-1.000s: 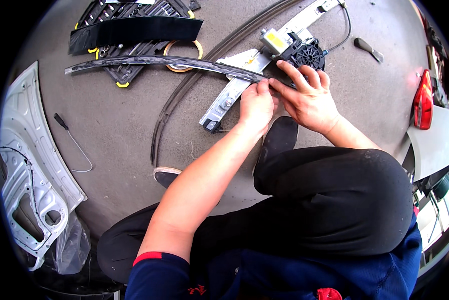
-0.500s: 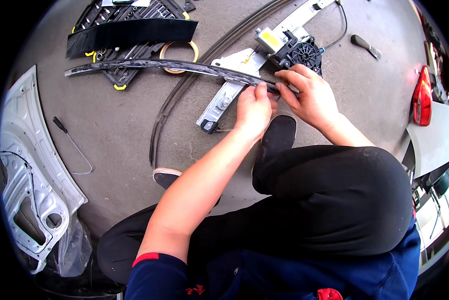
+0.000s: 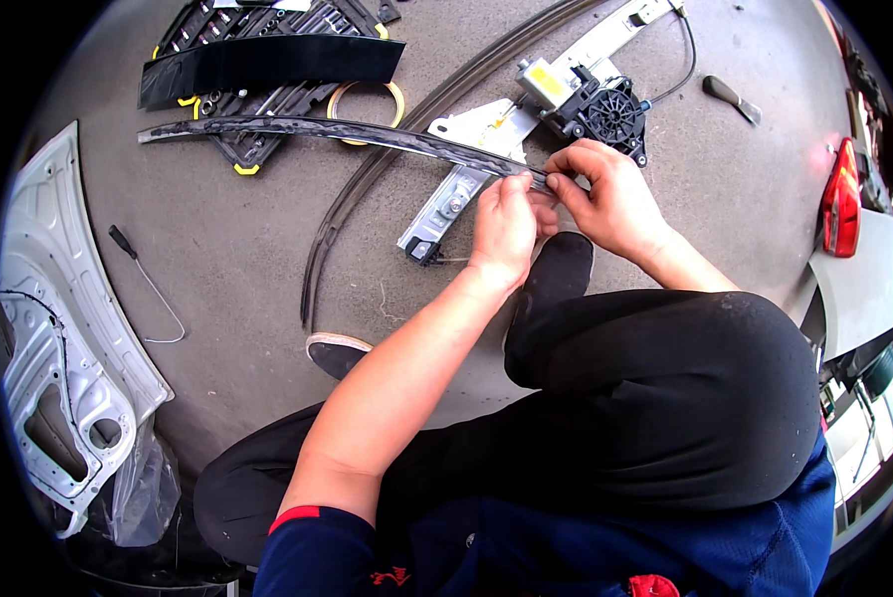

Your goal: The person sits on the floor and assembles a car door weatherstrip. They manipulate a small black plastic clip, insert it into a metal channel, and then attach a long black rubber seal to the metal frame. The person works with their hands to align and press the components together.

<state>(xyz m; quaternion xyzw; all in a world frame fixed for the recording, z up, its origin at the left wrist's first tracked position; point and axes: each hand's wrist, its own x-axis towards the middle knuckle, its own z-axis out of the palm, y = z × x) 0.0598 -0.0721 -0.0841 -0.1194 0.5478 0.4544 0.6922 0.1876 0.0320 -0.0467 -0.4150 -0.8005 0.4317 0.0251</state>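
A long, slightly curved black trim strip (image 3: 337, 129) with a shiny edge reaches from the far left to my hands. My left hand (image 3: 506, 224) grips it close to its right end, thumb on top. Just to the right, my right hand (image 3: 605, 194) pinches the same end between thumb and fingers. That tip is mostly hidden by my fingers. Beneath the strip on the floor lies a window regulator (image 3: 451, 204) with a black motor (image 3: 610, 114). A long dark rubber seal (image 3: 342, 204) curves past it.
An open tool case (image 3: 252, 149) sits far left with a black glossy panel (image 3: 277, 68) across it, beside a tape roll (image 3: 398, 99). A hooked tool (image 3: 153, 289) and a silver door shell (image 3: 88, 269) are left. A scraper (image 3: 733, 98) and red tail light (image 3: 841, 199) are right.
My right fingers have closed in on the strip's end, nearer my left thumb. The left hand keeps its grip, its fingers slightly more extended. The whole view has shifted a little.
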